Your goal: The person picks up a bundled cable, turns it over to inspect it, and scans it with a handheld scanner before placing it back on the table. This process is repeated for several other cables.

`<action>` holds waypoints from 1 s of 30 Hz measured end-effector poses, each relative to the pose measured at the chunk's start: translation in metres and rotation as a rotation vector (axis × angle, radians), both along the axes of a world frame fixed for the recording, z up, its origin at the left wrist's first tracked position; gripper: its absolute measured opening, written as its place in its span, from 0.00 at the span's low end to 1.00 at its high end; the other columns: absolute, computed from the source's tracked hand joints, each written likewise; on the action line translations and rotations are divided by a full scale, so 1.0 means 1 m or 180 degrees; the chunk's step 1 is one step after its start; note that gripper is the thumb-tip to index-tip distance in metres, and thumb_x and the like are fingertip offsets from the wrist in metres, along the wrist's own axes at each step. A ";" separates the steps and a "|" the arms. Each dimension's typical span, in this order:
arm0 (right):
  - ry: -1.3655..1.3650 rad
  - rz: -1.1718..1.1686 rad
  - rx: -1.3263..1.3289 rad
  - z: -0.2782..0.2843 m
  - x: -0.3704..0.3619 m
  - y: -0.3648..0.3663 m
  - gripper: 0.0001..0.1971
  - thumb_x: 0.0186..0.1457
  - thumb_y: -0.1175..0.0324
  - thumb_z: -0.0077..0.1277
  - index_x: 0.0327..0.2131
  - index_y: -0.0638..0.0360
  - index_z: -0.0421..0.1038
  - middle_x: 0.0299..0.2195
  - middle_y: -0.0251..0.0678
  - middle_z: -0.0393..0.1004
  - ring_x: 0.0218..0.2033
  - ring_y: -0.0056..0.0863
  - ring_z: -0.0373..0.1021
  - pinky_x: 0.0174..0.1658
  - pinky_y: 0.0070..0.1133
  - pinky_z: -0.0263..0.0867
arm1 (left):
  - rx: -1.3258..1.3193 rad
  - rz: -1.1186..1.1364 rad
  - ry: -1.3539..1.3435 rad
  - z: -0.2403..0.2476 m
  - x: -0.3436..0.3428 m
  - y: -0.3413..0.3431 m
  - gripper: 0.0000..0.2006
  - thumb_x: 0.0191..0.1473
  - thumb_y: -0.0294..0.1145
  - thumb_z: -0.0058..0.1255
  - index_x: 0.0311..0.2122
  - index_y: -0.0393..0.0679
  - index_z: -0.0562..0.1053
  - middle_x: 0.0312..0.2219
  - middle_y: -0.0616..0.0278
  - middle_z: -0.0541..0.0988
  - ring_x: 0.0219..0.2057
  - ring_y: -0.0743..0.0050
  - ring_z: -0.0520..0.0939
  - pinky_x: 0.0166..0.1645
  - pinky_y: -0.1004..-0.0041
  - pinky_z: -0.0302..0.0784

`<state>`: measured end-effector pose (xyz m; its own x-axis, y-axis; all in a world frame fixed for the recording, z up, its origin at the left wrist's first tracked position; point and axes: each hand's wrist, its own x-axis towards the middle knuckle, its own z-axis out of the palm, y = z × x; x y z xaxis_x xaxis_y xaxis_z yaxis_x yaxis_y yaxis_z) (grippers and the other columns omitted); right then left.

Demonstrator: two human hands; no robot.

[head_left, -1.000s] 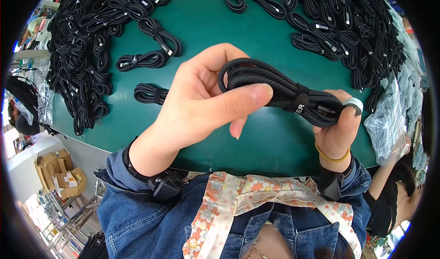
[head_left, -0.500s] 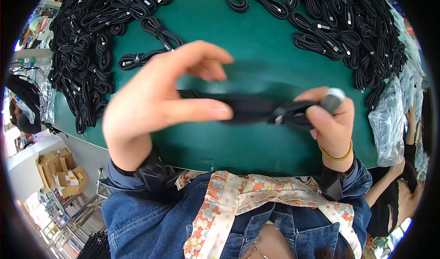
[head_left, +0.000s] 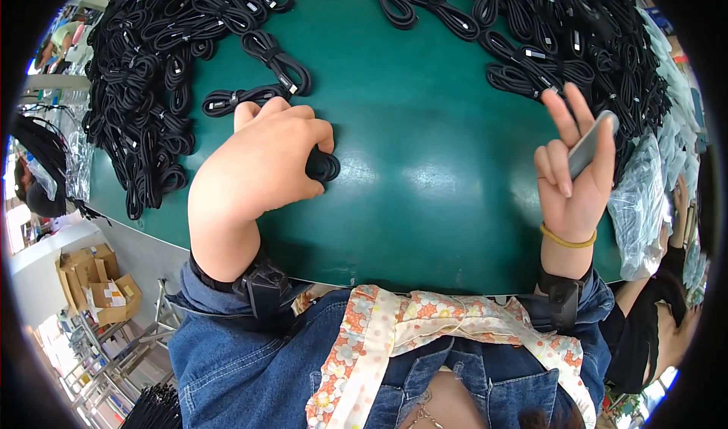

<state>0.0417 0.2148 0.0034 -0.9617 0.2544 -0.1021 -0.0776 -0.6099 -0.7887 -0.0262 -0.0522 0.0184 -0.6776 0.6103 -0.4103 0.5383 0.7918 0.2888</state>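
My left hand [head_left: 262, 160] is closed around a bundled black cable [head_left: 324, 166], low over the green table; only the coiled end of the bundle shows past the fingers. Two black cable bundles [head_left: 277, 63] lie just beyond that hand. At the right, my right hand [head_left: 572, 163] is raised with its palm partly turned up and two fingers stretched out. Tucked in it, against the thumb and bent fingers, is a slim grey object [head_left: 588, 150] with a pale tip; its exact kind cannot be made out.
Black cable bundles are heaped at the left [head_left: 133, 103] and right [head_left: 561, 42] of the green table [head_left: 425, 224]. Clear plastic bags [head_left: 637, 209] hang at the right edge. Cardboard boxes [head_left: 106, 292] stand at lower left. Another person's arm [head_left: 633, 292] shows at right.
The cable bundle was stretched between both hands. My right hand has let go of it and moved right and up, keeping the grey object. My left hand has closed on the bundle.
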 end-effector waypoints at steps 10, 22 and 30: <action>-0.0061 0.1095 0.0977 -0.011 0.011 -0.023 0.17 0.47 0.70 0.42 0.41 0.68 0.59 0.35 0.45 0.67 0.16 0.13 0.59 0.23 0.11 0.56 | 0.3747 0.0741 -0.1215 -0.002 0.003 0.026 0.16 0.34 0.33 0.57 0.22 0.40 0.61 0.22 0.63 0.66 0.21 0.75 0.72 0.24 0.80 0.67; 0.0451 0.1147 0.1002 -0.009 0.026 -0.016 0.27 0.40 0.66 0.52 0.41 0.75 0.57 0.31 0.46 0.67 0.29 0.28 0.68 0.34 0.20 0.64 | 0.4777 0.1519 -0.2488 -0.008 0.021 0.047 0.17 0.41 0.39 0.51 0.24 0.41 0.58 0.22 0.59 0.67 0.20 0.70 0.75 0.22 0.77 0.75; 0.0455 0.1089 0.0906 -0.009 0.028 -0.014 0.28 0.39 0.64 0.53 0.41 0.74 0.57 0.31 0.46 0.67 0.26 0.27 0.68 0.31 0.19 0.64 | 0.4726 0.1499 -0.2928 -0.009 0.019 0.043 0.17 0.41 0.39 0.50 0.27 0.40 0.58 0.26 0.57 0.67 0.23 0.68 0.76 0.25 0.76 0.76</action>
<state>0.0693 0.2011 -0.0053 -0.9945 -0.0812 0.0656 -0.0299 -0.3803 -0.9244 -0.0071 -0.0090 0.0096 -0.7792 0.6235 -0.0644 -0.3539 -0.3529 0.8662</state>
